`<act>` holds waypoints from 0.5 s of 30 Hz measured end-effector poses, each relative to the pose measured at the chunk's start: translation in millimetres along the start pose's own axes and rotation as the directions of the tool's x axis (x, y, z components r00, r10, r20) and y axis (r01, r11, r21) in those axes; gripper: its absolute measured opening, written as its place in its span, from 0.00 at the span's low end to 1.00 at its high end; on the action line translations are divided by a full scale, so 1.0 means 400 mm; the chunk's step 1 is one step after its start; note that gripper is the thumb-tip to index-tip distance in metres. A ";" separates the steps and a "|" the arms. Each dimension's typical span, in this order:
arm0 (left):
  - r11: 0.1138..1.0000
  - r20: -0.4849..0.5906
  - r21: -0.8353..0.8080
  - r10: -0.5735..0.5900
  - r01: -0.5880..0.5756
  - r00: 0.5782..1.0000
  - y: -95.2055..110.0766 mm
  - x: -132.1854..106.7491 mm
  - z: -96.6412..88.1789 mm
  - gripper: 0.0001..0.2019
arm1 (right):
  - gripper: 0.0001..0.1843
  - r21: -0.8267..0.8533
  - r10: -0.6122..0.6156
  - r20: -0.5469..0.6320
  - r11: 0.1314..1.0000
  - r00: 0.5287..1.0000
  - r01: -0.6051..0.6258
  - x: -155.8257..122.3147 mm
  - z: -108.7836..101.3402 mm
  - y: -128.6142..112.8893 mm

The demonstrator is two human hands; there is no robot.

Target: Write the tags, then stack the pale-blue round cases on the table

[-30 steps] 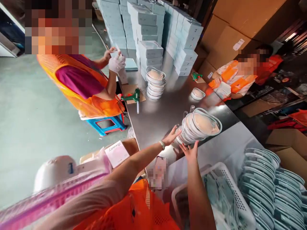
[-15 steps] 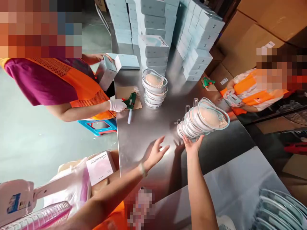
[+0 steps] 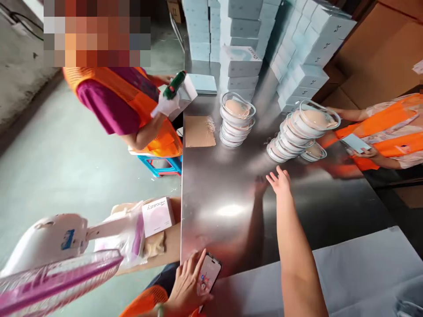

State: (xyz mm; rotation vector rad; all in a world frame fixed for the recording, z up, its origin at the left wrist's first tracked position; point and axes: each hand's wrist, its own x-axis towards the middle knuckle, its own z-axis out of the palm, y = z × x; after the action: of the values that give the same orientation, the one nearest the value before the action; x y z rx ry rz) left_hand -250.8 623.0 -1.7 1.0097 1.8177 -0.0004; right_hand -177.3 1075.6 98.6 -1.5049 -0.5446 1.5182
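Note:
My right hand (image 3: 280, 181) hovers open over the steel table (image 3: 231, 193), fingers stretched towards a leaning stack of clear trays with beige pads (image 3: 299, 132), a short way off it. My left hand (image 3: 185, 284) is near my body at the table's front edge, fingers wrapped on a phone (image 3: 208, 275). A second, upright stack of the same trays (image 3: 236, 119) stands further back.
Pale blue boxes (image 3: 239, 66) are piled at the table's far end, a cardboard sheet (image 3: 199, 131) beside them. A person at left in an orange vest holds a green glue gun (image 3: 174, 84). Another person sits at right. A pink fan (image 3: 56, 264) stands at lower left.
My right hand has let go of the leaning tray stack, which now rests further back on the table. My left hand drew back to the phone. The person at left lifted the glue gun.

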 end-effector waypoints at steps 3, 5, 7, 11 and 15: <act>0.998 0.057 -0.026 0.052 -0.051 0.997 0.021 -0.014 0.015 0.71 | 0.25 -0.090 0.002 0.106 0.996 0.994 0.007 -0.172 -0.130 0.051; 0.990 0.040 -0.077 0.124 -0.121 0.991 0.006 -0.030 0.041 0.69 | 0.26 -0.155 -0.086 0.145 0.982 0.986 0.108 -0.299 -0.254 0.074; 0.974 -0.043 -0.118 0.187 -0.191 0.981 -0.017 -0.047 0.071 0.65 | 0.30 -0.212 -0.158 0.127 0.960 0.979 0.182 -0.423 -0.387 0.097; 0.959 -0.241 -0.190 0.161 -0.209 0.957 -0.051 -0.078 0.106 0.56 | 0.30 -0.268 -0.145 -0.014 0.954 0.989 0.136 -0.656 -0.633 0.172; 0.950 -0.339 -0.229 0.126 -0.212 0.932 -0.084 -0.125 0.103 0.57 | 0.26 -0.289 -0.092 -0.149 0.956 0.985 0.046 -0.845 -0.830 0.262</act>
State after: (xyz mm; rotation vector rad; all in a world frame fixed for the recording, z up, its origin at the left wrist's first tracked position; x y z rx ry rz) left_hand -233.6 552.0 2.0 1.0155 1.9498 0.5285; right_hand 57.0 653.3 144.7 -1.7909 -0.7361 1.2900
